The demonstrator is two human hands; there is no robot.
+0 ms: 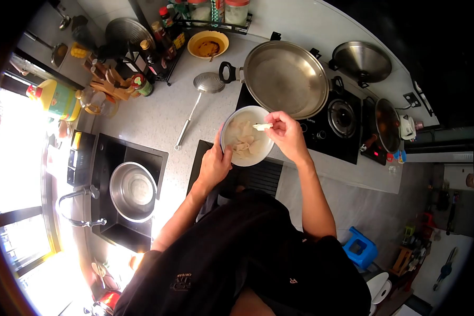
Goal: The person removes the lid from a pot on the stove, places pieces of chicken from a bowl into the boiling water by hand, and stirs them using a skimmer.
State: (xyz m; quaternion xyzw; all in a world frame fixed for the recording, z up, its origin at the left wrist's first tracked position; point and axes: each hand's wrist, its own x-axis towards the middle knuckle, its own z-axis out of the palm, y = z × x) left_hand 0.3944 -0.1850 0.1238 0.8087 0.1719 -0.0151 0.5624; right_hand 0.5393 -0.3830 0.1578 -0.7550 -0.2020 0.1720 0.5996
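My left hand [216, 162] grips the rim of a white bowl [258, 156] from its left side, thumb over the edge. Pale, thin slices [243, 143] lie in the bowl, some of them in whitish liquid. Over the bowl's right rim, my right hand [285, 131] pinches a small pale piece of food [262, 126] between thumb and fingertips. Just beyond the bowl, a wide steel wok [286, 79] sits on the black stove [321, 126].
A skimmer [208, 83] lies on the counter, left of the wok. Behind it stands a yellow bowl [208, 45] of dark sauce. The sink [122, 226] at left holds a steel basin [133, 191]. Sauce bottles [151, 59] and a knife block [110, 85] line the back left.
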